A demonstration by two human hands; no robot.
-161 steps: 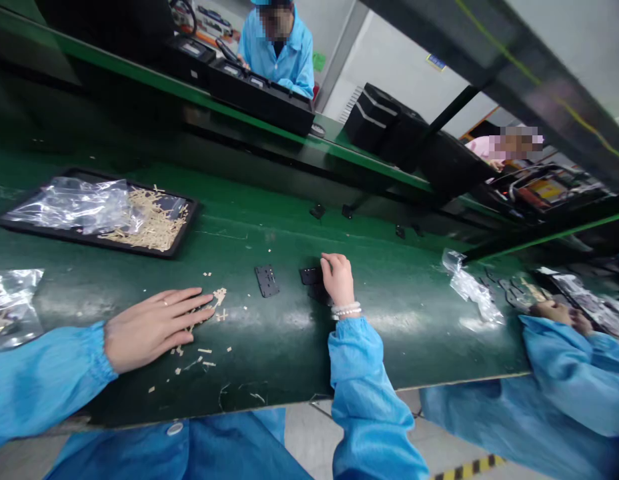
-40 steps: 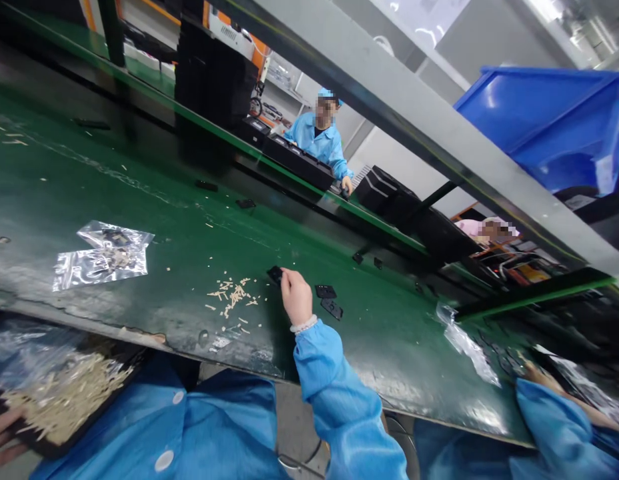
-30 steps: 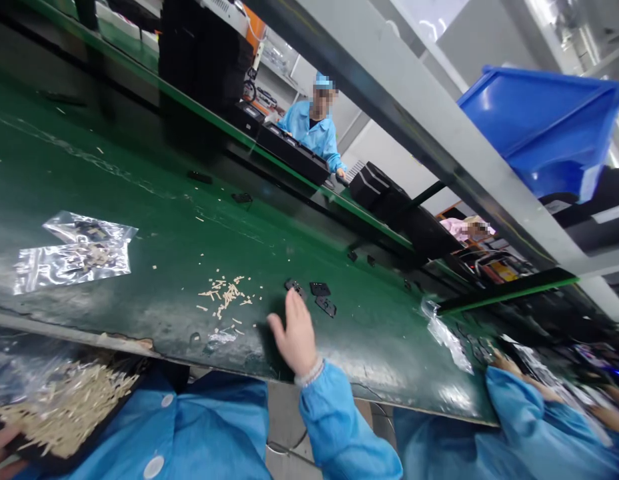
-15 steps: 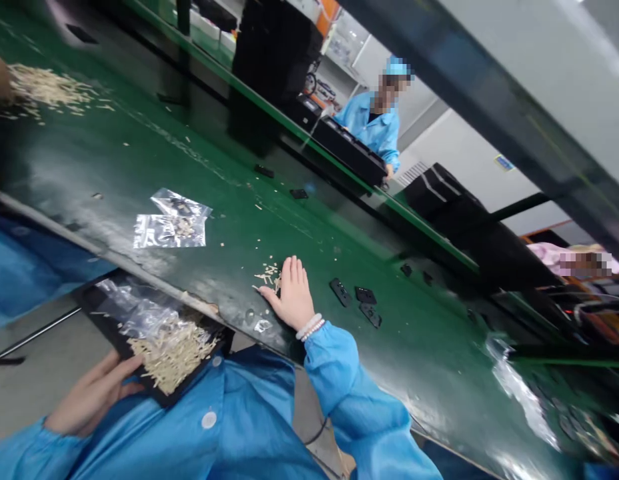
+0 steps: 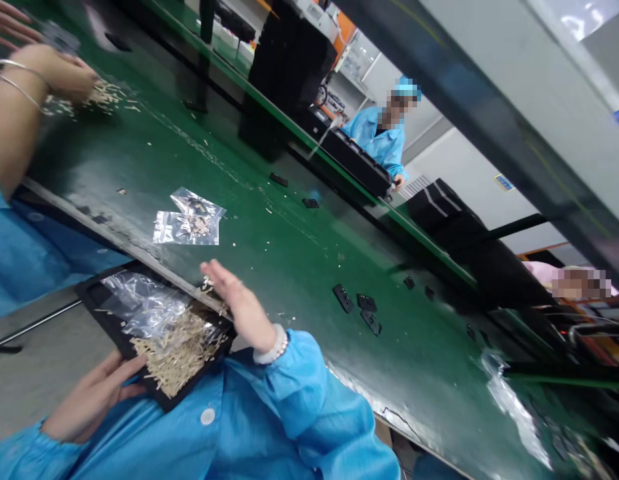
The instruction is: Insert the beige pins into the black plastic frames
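My left hand (image 5: 92,400) grips the lower left rim of a black tray (image 5: 109,320), tilted beside the table edge. Inside the tray are a heap of small beige strips (image 5: 174,360) and clear plastic bags (image 5: 142,303). My right hand (image 5: 244,310), with a beaded bracelet at the wrist, is at the table edge just above the tray. Its fingers are stretched out, and a few small pieces (image 5: 207,285) lie beside the fingertips. Two small zip bags (image 5: 189,223) with little parts inside lie on the green table (image 5: 269,267), above the tray.
Several black plastic parts (image 5: 367,302) lie right of my right hand. A co-worker's hand (image 5: 74,77) is over another strip pile (image 5: 109,97) at the upper left. Clear plastic film (image 5: 519,413) lies at the lower right. Another person (image 5: 382,133) stands behind the table.
My right hand has moved left to the table edge, and the small strips have left their earlier spot. The co-worker's arm has come further into view. My left hand still holds the tray.
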